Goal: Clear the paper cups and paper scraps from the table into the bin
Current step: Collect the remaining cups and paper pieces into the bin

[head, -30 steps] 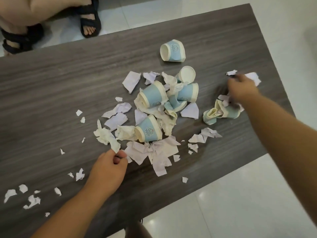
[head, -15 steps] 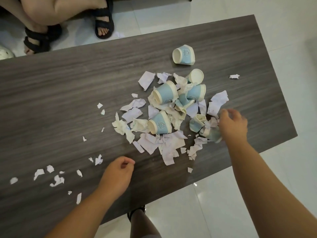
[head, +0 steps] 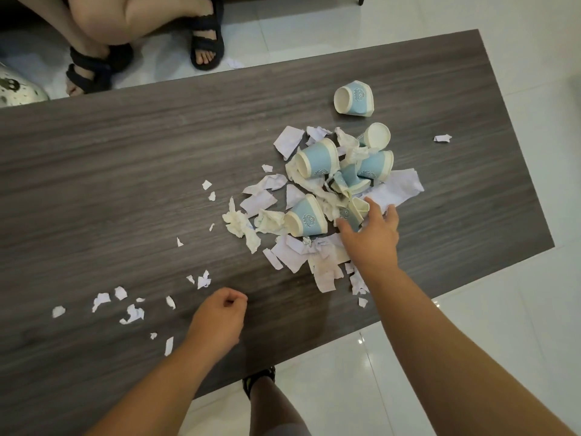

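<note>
the right hand [head: 372,237] has swept in from the bench's right edge and now rests with fingers spread on a crushed paper cup [head: 352,212] it has pushed against the heap of paper cups [head: 317,158] and paper scraps [head: 292,253] in the middle of the bench [head: 125,158]. the left hand [head: 217,319] has drawn back from the heap to the near edge, curled into a fist holding nothing visible. one lone cup [head: 355,99] lies on its side near the far edge, and small scraps [head: 132,313] are strewn toward the near left corner.

Cups [head: 317,158] amid scraps [head: 292,251] on table [head: 125,158]
</note>
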Motion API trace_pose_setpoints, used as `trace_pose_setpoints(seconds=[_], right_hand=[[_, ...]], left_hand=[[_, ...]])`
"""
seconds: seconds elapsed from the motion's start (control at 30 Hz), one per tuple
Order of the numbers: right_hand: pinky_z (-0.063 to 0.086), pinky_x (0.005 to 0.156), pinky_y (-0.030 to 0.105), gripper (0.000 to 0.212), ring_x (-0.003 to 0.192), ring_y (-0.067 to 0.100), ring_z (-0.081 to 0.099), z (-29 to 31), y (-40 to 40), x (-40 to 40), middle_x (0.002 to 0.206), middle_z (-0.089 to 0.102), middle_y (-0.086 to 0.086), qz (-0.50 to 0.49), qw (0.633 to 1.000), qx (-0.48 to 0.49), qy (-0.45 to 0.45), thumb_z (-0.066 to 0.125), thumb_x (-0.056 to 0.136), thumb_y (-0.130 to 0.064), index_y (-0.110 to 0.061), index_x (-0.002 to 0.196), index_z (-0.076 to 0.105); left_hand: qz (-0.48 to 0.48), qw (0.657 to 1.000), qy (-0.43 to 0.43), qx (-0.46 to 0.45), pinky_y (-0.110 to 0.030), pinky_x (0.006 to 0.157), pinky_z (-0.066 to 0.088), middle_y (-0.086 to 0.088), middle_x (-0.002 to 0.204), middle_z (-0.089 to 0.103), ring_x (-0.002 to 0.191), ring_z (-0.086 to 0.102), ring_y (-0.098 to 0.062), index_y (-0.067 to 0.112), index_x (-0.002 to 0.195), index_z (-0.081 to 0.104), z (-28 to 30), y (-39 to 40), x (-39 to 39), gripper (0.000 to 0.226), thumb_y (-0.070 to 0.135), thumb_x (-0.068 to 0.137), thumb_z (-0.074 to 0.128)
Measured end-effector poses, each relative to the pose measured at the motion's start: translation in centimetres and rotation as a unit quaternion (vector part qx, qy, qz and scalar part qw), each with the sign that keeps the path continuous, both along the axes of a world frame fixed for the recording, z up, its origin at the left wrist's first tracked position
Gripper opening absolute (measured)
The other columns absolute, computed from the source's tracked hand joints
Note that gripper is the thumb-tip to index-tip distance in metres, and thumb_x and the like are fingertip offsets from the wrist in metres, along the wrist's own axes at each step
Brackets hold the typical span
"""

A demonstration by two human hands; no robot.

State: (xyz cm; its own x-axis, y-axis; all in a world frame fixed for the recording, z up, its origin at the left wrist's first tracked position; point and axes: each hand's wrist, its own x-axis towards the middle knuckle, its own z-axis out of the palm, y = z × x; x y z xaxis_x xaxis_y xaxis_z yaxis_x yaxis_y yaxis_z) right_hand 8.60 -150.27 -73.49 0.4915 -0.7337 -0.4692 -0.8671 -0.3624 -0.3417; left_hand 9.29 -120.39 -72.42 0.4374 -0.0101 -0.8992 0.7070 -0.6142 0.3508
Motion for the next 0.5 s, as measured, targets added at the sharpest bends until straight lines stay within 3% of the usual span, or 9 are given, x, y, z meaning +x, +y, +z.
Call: trace_pose_setpoints(seconds=[0.1, 0.23, 0.27, 0.33, 0.43, 0.5], right_hand=[[0.044, 0.109, 0.051, 0.051, 0.152, 0.037, 0.033, -0.5, 0.4, -0.2, 0.173, 0.02, 0.006, -0.019, 0.999, -0.032, -0.03, 0.066, 0.098, -0.049, -0.025, 0.143, 0.059], [0.04, 0.112, 0.038, 0.035, 0.146, 0.026, 0.042, 0.7, -0.2, -0.1, 0.163, 0.036, 0.008, -0.045, 0.995, -0.01, -0.09, 0.06, 0.104, -0.037, -0.016, 0.131, 0.068], [0.043, 0.11, 0.038, 0.03, 0.136, 0.026, 0.05, 1.3, -0.5, 0.1, 0.153, 0.047, 0.009, -0.055, 0.993, -0.006, -0.108, 0.06, 0.103, -0.034, -0.013, 0.122, 0.07], [0.055, 0.099, 0.052, 0.029, 0.111, 0.032, 0.063, 3.0, -0.8, 0.4, 0.122, 0.064, 0.012, -0.089, 0.986, 0.001, -0.142, 0.062, 0.099, -0.035, -0.008, 0.107, 0.067], [0.059, 0.09, 0.057, 0.034, 0.095, 0.037, 0.068, 6.5, -0.4, 0.7, 0.1, 0.071, 0.011, -0.123, 0.976, -0.004, -0.179, 0.064, 0.09, -0.044, -0.014, 0.104, 0.067], [0.06, 0.087, 0.052, 0.019, 0.083, 0.023, 0.069, 9.2, 0.4, 0.5, 0.091, 0.072, 0.001, -0.131, 0.968, 0.011, -0.213, 0.067, 0.088, -0.048, -0.033, 0.096, 0.073]], left_hand=[[0.02, 1.0, 0.007, -0.004, -0.034, 0.058, 0.061, 0.004, 0.074, 0.074, 0.075, 0.074, -0.02, 0.037, 0.089, 0.073, 0.0, 0.7, 0.2, 0.021, 0.029, 0.099, 0.056], [0.03, 0.999, 0.01, -0.015, -0.031, 0.056, 0.061, -0.003, 0.085, 0.075, 0.072, 0.071, -0.018, 0.031, 0.09, 0.075, 0.6, 1.7, 0.6, 0.022, 0.026, 0.1, 0.056], [0.035, 0.999, 0.009, -0.017, -0.03, 0.056, 0.061, -0.004, 0.086, 0.075, 0.072, 0.071, -0.018, 0.029, 0.089, 0.075, 0.8, 2.0, 0.7, 0.022, 0.025, 0.1, 0.057], [0.044, 0.999, 0.005, -0.02, -0.028, 0.056, 0.061, -0.003, 0.087, 0.076, 0.071, 0.07, -0.016, 0.027, 0.088, 0.076, 1.2, 2.6, 1.0, 0.022, 0.023, 0.099, 0.058], [0.048, 0.998, 0.0, -0.029, -0.027, 0.056, 0.058, -0.001, 0.089, 0.076, 0.071, 0.07, -0.014, 0.025, 0.089, 0.076, 1.8, 3.7, 1.3, 0.021, 0.023, 0.1, 0.059], [0.048, 0.998, -0.002, -0.036, -0.026, 0.056, 0.057, -0.001, 0.091, 0.076, 0.073, 0.071, -0.015, 0.025, 0.091, 0.076, 2.3, 4.5, 1.5, 0.02, 0.023, 0.1, 0.059]])
